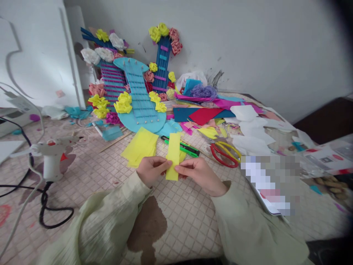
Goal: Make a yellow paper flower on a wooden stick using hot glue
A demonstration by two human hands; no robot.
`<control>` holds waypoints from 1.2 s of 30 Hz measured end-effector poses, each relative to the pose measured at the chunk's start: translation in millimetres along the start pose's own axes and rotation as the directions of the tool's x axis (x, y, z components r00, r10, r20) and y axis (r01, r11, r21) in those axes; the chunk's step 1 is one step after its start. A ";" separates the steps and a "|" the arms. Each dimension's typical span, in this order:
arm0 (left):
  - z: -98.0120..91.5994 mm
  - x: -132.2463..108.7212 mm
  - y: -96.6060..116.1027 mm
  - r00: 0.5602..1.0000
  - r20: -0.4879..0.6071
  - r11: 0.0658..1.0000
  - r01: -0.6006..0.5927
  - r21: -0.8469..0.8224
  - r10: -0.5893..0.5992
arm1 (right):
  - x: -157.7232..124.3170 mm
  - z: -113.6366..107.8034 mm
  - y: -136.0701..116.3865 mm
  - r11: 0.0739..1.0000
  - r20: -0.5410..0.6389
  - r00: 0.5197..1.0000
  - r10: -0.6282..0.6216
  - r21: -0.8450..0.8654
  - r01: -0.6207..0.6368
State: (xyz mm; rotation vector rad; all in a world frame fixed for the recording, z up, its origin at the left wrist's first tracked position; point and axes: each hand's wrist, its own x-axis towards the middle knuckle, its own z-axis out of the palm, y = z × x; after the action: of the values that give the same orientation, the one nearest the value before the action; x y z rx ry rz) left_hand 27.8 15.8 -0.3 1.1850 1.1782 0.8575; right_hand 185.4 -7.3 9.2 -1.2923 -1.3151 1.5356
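Both of my hands hold a narrow yellow paper strip, upright over the middle of the table. My left hand pinches its left edge between thumb and fingers. On the right edge, my right hand does the same, with the fingertips behind the strip partly hidden. Just beyond my left hand lies a loose stack of yellow paper sheets. A green and black box cutter lies behind the strip, which covers part of it. Red and yellow handled scissors rest to the right of my right hand.
A white glue gun with cables stands at left. Paper-flower-trimmed instrument shapes, one light blue, lean against the wall. Coloured paper scraps, purple yarn and white paper pieces cover the back right. A pixelated, phone-like object lies at right.
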 end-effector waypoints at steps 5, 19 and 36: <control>1.1 -0.6 1.8 1.000 0.007 0.998 0.018 -0.064 -0.018 | -0.8 -0.5 -1.7 0.999 0.004 1.000 0.005 -0.033 -0.005; 4.2 1.8 -8.1 0.997 -0.056 0.950 0.035 -0.311 -0.056 | -5.9 9.7 -0.9 0.991 0.191 0.977 0.100 -0.105 -0.081; -15.4 21.7 -12.1 0.928 -0.372 0.956 -0.091 -0.278 -0.020 | -9.3 17.2 5.8 0.993 0.284 0.952 0.116 -0.036 -0.111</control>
State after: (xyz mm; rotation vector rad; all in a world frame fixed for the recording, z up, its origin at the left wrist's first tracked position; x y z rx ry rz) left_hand 16.5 37.4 -16.5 0.8240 1.2800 1.2779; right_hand 171.3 -21.5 5.2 -1.2075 -1.4574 1.8492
